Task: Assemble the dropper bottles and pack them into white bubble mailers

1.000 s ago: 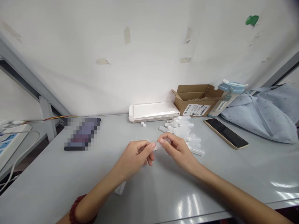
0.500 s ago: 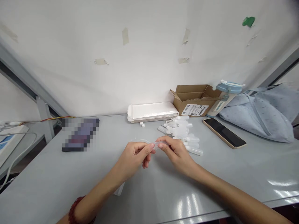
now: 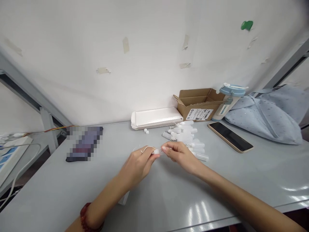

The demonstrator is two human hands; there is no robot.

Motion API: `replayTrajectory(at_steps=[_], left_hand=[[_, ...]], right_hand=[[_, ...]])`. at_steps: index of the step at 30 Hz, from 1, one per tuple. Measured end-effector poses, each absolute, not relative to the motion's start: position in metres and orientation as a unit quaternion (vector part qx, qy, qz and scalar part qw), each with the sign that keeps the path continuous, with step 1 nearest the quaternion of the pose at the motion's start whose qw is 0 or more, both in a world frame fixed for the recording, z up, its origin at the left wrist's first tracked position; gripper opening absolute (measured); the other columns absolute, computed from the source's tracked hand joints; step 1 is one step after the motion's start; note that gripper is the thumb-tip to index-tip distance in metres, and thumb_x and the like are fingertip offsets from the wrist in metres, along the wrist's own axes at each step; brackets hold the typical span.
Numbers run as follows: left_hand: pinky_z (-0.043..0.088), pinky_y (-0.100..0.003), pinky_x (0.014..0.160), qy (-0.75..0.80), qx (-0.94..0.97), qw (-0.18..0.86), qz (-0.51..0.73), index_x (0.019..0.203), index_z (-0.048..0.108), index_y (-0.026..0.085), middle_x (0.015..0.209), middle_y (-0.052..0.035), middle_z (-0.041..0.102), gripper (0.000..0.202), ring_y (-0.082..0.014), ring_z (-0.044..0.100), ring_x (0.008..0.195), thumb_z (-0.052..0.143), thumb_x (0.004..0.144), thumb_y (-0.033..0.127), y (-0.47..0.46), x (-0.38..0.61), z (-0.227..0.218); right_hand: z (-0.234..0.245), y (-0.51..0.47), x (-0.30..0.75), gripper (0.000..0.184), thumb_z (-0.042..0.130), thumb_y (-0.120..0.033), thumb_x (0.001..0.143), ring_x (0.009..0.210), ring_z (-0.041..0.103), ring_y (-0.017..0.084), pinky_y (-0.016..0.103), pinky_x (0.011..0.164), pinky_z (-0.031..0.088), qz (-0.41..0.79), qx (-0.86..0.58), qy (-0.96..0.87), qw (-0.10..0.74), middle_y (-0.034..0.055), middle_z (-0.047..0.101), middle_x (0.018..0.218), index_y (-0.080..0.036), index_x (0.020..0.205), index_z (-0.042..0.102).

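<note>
My left hand (image 3: 137,166) is closed around a small white plastic cap (image 3: 156,151), which pokes out between thumb and forefinger. A thin pale cord (image 3: 145,148) loops over its fingers. Facing it, my right hand (image 3: 181,156) pinches a small clear plastic piece (image 3: 162,150) close to the cap; whether the two touch I cannot tell. Behind the right hand lies a pile of translucent plastic tubes (image 3: 201,156) with white ends and cords. Two small white caps (image 3: 146,131) rest beyond the hands. A clear plastic piece (image 3: 124,198) shows partly beneath my left forearm.
White flat boxes (image 3: 156,117) and an open cardboard box (image 3: 199,112) stand against the wall. Right of them are a tumbler (image 3: 228,103), a phone (image 3: 230,137) and a light blue bag (image 3: 263,122). A blurred dark object (image 3: 84,145) and a power strip (image 3: 14,153) are leftward.
My left hand has turned so its back faces up, and the white cap and cord now show. My right fingers have drawn slightly apart from it. The view has shifted a little.
</note>
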State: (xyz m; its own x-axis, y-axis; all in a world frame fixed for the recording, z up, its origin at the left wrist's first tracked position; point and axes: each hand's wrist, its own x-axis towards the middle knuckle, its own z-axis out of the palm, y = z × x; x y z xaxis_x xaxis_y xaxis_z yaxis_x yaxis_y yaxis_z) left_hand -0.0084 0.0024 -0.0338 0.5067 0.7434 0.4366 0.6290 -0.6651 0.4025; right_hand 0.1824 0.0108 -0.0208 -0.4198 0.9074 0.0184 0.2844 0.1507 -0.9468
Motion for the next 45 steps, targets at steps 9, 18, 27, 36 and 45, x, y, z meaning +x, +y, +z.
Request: replayTrajectory(at_steps=[9,18,27,36,45], left_hand=[[0.048,-0.030,0.070,0.544,0.780,0.122,0.285,0.096,0.060,0.018,0.093,-0.0058,0.066,0.024,-0.0186,0.061,0.080,0.040,0.089,0.029,0.025,-0.027,-0.030],[0.045,-0.029,0.069,0.579,0.784,0.126,0.182,0.116,0.055,0.017,0.083,-0.0036,0.067,0.038,-0.0207,0.063,0.079,0.039,0.083,0.027,0.072,-0.024,-0.028],[0.040,-0.029,0.063,0.569,0.799,0.119,0.154,0.100,0.062,0.014,0.075,-0.0064,0.068,0.030,-0.0223,0.061,0.073,0.042,0.082,0.028,0.100,-0.012,-0.037],[0.038,-0.026,0.057,0.547,0.810,0.148,0.153,0.101,0.062,0.020,0.073,-0.0023,0.066,0.030,-0.0199,0.061,0.069,0.049,0.080,0.035,0.087,-0.011,-0.036],[0.043,-0.027,0.068,0.545,0.785,0.143,0.258,0.084,0.061,0.018,0.083,-0.0044,0.068,0.023,-0.0178,0.061,0.077,0.044,0.085,0.033,0.052,-0.009,-0.027]], right_hand=[[-0.021,0.033,0.202,0.036,0.035,-0.026,0.092,0.087,0.052,0.025,0.033,0.068,0.040,-0.013,-0.575,-0.760,0.303,0.0122,0.060,0.091,-0.011,0.118,0.055],[-0.026,0.045,0.214,0.021,0.045,-0.014,0.085,0.090,0.049,0.027,0.034,0.069,0.036,-0.138,-0.622,-0.750,0.178,0.0154,0.058,0.096,-0.010,0.094,0.064],[-0.025,0.029,0.199,0.020,0.043,-0.012,0.086,0.089,0.047,0.026,0.035,0.070,0.036,-0.156,-0.513,-0.784,0.313,0.0144,0.058,0.097,-0.011,0.097,0.060],[-0.074,-0.053,0.130,0.044,0.043,-0.043,0.088,0.076,0.048,0.022,0.037,0.070,0.039,0.029,-0.181,-0.950,0.251,0.0074,0.059,0.089,-0.016,0.123,0.041],[-0.066,-0.053,0.129,0.057,0.047,-0.049,0.085,0.087,0.053,0.022,0.034,0.079,0.041,0.145,-0.210,-0.950,0.180,0.0087,0.060,0.098,-0.018,0.132,0.033]])
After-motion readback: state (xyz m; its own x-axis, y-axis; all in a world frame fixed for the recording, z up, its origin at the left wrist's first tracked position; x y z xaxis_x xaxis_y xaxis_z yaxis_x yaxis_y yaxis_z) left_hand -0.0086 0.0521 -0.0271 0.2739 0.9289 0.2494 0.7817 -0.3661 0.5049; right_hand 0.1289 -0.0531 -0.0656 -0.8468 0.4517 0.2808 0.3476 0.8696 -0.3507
